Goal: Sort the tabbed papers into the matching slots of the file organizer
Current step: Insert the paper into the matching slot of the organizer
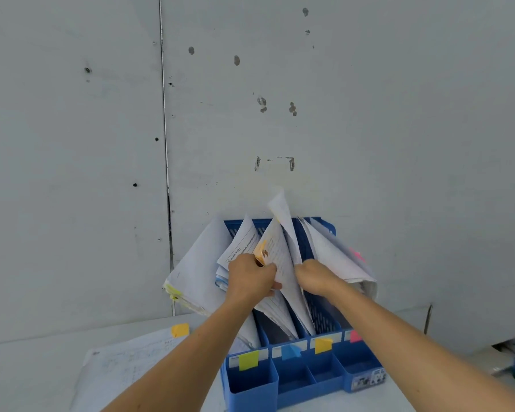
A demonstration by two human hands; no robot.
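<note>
Counting 4 tabbed slots in the blue file organizer (250, 391) and 1 loose sheet (125, 367) on the table (27, 382). Left hand (250, 278) grips an orange-tabbed paper (277, 254) standing in a middle slot. Right hand (315, 278) has its fingers hidden behind sheets, can't tell its grip.

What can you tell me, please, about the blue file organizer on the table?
The blue plastic file organizer stands on the table by the wall. Perforated dividers make four slots, labelled with lime, blue, orange and pink tabs; small open compartments line its front. Papers fan from the slots; left hand and right hand grip the middle ones.
</note>
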